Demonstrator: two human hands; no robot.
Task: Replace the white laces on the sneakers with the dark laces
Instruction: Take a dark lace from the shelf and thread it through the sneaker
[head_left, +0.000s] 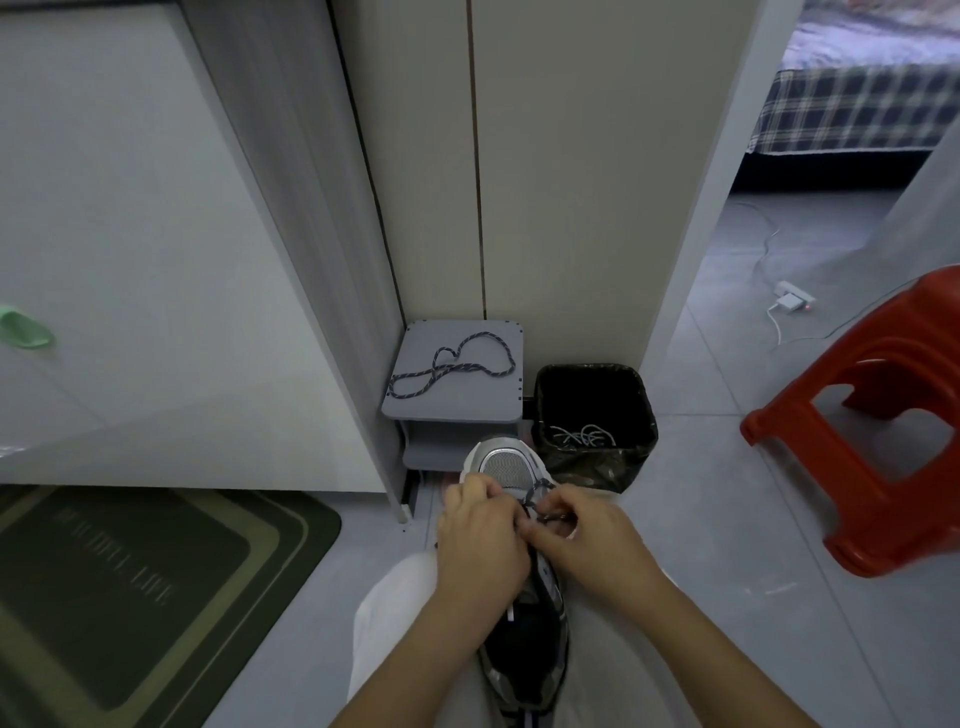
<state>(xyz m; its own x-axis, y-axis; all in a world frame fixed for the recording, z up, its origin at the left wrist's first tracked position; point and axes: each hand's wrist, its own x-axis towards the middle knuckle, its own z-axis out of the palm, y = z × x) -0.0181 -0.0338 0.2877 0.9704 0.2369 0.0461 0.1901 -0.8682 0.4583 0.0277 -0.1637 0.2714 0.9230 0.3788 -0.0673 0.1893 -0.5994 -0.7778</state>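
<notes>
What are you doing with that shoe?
A person is threading a dark lace through a sneaker. The left hand holds the sneaker near its toe while the right hand pinches the lace. A spare dark lace lies on the small grey stand, and white laces are in the black bin.

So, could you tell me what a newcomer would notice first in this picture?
At bottom centre the left hand and right hand work a dark speckled lace at a grey-and-white mesh sneaker on the lap. Just beyond, a second dark lace lies looped on a small grey shelf, with white laces in the black-lined bin beside it. A bright red plastic stool stands at right.
</notes>
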